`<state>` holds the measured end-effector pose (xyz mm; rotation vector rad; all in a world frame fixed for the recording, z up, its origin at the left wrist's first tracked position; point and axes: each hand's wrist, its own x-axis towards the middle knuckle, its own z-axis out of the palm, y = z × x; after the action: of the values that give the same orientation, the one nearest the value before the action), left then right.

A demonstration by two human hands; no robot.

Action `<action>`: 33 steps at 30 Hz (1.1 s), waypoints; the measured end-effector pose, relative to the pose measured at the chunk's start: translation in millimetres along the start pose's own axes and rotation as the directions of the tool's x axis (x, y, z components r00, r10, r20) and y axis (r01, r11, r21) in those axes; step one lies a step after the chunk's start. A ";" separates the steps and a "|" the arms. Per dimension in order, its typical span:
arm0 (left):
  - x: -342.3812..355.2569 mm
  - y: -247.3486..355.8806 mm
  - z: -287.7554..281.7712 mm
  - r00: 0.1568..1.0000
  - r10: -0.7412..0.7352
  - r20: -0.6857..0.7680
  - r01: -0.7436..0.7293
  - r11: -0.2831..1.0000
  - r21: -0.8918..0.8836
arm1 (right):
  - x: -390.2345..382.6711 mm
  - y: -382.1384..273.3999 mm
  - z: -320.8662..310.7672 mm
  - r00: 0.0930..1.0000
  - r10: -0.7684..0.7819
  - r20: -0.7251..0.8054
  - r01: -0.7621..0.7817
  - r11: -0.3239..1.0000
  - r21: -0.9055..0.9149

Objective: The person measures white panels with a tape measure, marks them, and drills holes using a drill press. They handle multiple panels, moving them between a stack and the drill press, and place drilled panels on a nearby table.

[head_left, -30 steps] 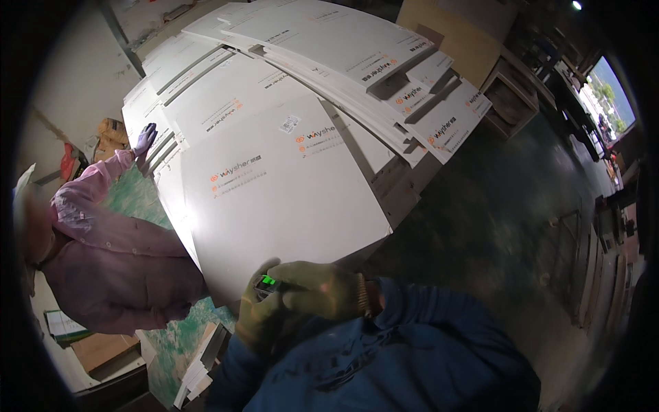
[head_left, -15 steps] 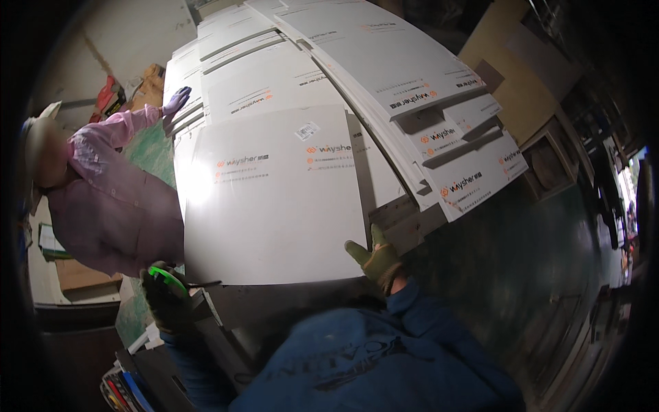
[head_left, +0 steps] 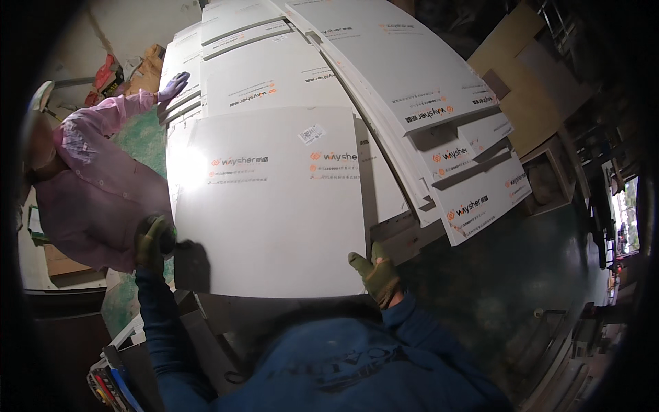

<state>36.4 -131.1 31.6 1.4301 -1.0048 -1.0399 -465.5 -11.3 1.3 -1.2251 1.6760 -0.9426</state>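
Note:
A white panel (head_left: 288,226) with printed marks and a small label lies flat in front of me, on top of other white panels (head_left: 274,75). My left hand (head_left: 152,242), in a dark green glove, is closed around a dark rounded tool (head_left: 167,237) beside the panel's left edge. Its shadow falls on the panel; the tool's exact kind is not clear. At the near right corner, my right hand (head_left: 379,276), in an olive glove, has its thumb over the panel's top and its fingers along the right edge.
On the left a person in a pink shirt (head_left: 103,185) rests a purple-gloved hand (head_left: 174,87) on the stack's far left edge. More stacked panels (head_left: 473,199) stand at the right, with overhanging corners. Beyond them are a brown board (head_left: 508,55) and a wooden box frame (head_left: 549,172).
My left hand has moved forward along the panel's left edge with the tool, turning so its green part hardly shows. My right hand stays at the near right corner. The view has shifted slightly.

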 end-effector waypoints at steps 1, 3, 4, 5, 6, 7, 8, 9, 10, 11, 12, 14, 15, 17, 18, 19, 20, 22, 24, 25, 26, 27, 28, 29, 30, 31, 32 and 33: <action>8.9 -3.6 -5.7 0.994 -0.099 0.048 0.101 0.994 -0.041 | -1.1 -6.2 -0.9 1.000 -0.027 -0.010 0.027 1.000 0.010; 21.8 -8.8 -6.1 0.981 -0.181 0.072 0.186 0.981 -0.056 | -1.1 -8.5 0.1 1.000 -0.030 -0.008 0.030 0.998 0.055; 25.1 -11.9 -4.4 0.985 -0.171 0.039 0.172 0.984 -0.037 | -0.6 -5.5 -0.1 1.000 -0.008 0.009 0.007 0.996 0.086; 27.3 -12.5 -0.8 0.987 -0.160 0.003 0.160 0.987 -0.016 | 0.0 -4.5 0.3 0.999 0.015 0.030 -0.019 0.993 0.119; 28.6 -12.9 3.7 0.988 -0.152 -0.005 0.152 0.988 -0.027 | -0.6 -5.9 0.2 1.000 0.014 0.026 -0.016 0.996 0.088; 28.0 -12.6 9.2 0.990 -0.144 -0.013 0.143 0.989 -0.038 | -2.2 -9.6 -0.6 1.000 0.012 0.022 -0.013 0.998 0.056; 27.2 -9.8 15.7 0.991 -0.135 -0.021 0.134 0.990 -0.046 | -3.3 -12.7 -0.8 1.000 0.011 0.018 -0.011 1.000 0.027; 26.8 -6.7 20.9 0.986 -0.169 -0.007 0.168 0.985 -0.037 | -3.0 -14.7 0.4 1.000 0.012 0.014 -0.013 0.995 0.095; 26.5 -3.5 25.7 0.979 -0.202 0.007 0.202 0.979 -0.029 | -2.5 -16.7 2.3 1.000 0.013 0.011 -0.015 0.987 0.162; 26.7 -1.2 27.5 0.972 -0.235 0.017 0.235 0.972 -0.016 | -2.4 -18.5 4.5 1.000 0.015 0.009 -0.017 0.972 0.233; 27.5 -2.1 28.7 0.976 -0.213 0.050 0.214 0.977 -0.012 | -2.7 -19.9 4.9 1.000 0.012 0.010 -0.014 0.973 0.229; 29.3 -5.8 31.3 0.978 -0.169 0.120 0.171 0.985 -0.010 | -2.9 -21.1 4.4 1.000 0.006 0.008 -0.007 0.976 0.217; 30.7 -6.8 33.2 0.976 -0.193 0.098 0.196 0.980 -0.019 | -2.8 -20.3 4.0 1.000 -0.003 0.010 0.001 0.981 0.193; 32.2 -5.1 35.6 0.970 -0.238 0.049 0.240 0.970 -0.037 | -2.6 -18.9 2.7 1.000 -0.024 0.020 0.021 0.989 0.149; 33.4 -8.1 34.1 0.972 -0.234 0.031 0.236 0.970 -0.055 | -2.2 -15.7 2.8 0.999 -0.030 0.027 0.025 0.985 0.171; 34.7 -14.1 30.3 0.973 -0.231 0.012 0.231 0.970 -0.074 | -1.5 -9.5 3.6 0.999 -0.036 0.034 0.029 0.981 0.192; 35.4 -16.2 30.1 0.974 -0.226 -0.003 0.225 0.970 -0.094 | -0.6 -3.9 4.2 0.998 -0.043 0.037 0.034 0.977 0.212; 31.5 -13.0 25.2 0.959 -0.275 0.073 0.283 0.949 -0.140 | 0.5 4.4 3.6 0.996 -0.084 0.034 0.076 0.980 0.185; 26.6 -6.1 19.6 0.935 -0.279 0.218 0.322 0.927 -0.193 | 1.2 8.4 3.4 0.993 -0.115 0.026 0.109 0.980 0.168; 24.4 -3.9 16.4 0.911 -0.255 0.323 0.336 0.915 -0.225 | 1.3 9.5 3.2 0.992 -0.125 0.018 0.121 0.979 0.163; 21.4 -1.6 10.5 0.881 -0.225 0.417 0.350 0.902 -0.253 | 1.6 10.0 4.8 0.990 -0.137 0.016 0.132 0.978 0.162; 20.2 -6.2 6.3 0.887 -0.225 0.404 0.350 0.897 -0.269 | 1.3 10.1 6.3 0.992 -0.123 0.007 0.119 0.972 0.205; 20.4 -16.2 3.4 0.892 -0.225 0.392 0.350 0.892 -0.286 | 0.7 9.4 7.6 0.994 -0.108 0.000 0.105 0.963 0.247; 20.8 -22.7 1.5 0.897 -0.226 0.381 0.351 0.886 -0.303 | 0.0 8.1 8.8 0.996 -0.091 -0.008 0.090 0.953 0.288; 21.0 -26.5 -2.5 0.895 -0.246 0.371 0.365 0.883 -0.294 | -0.2 5.6 9.5 0.997 -0.083 -0.008 0.082 0.954 0.289; 20.8 -29.2 -7.1 0.894 -0.267 0.360 0.378 0.881 -0.285 | -0.4 2.5 9.9 0.997 -0.075 -0.007 0.074 0.954 0.290; 19.7 -29.4 -7.0 0.891 -0.287 0.351 0.393 0.875 -0.282 | -0.6 0.1 8.5 0.998 -0.068 -0.008 0.067 0.956 0.284; 18.9 -28.6 -6.0 0.886 -0.280 0.370 0.398 0.869 -0.295 | -0.7 -0.8 7.7 0.996 -0.081 -0.022 0.084 0.965 0.250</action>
<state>48.6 -145.0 2.0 1.1736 -0.7313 -1.6704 -458.0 -11.6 -0.6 -1.1264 1.4713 -1.1764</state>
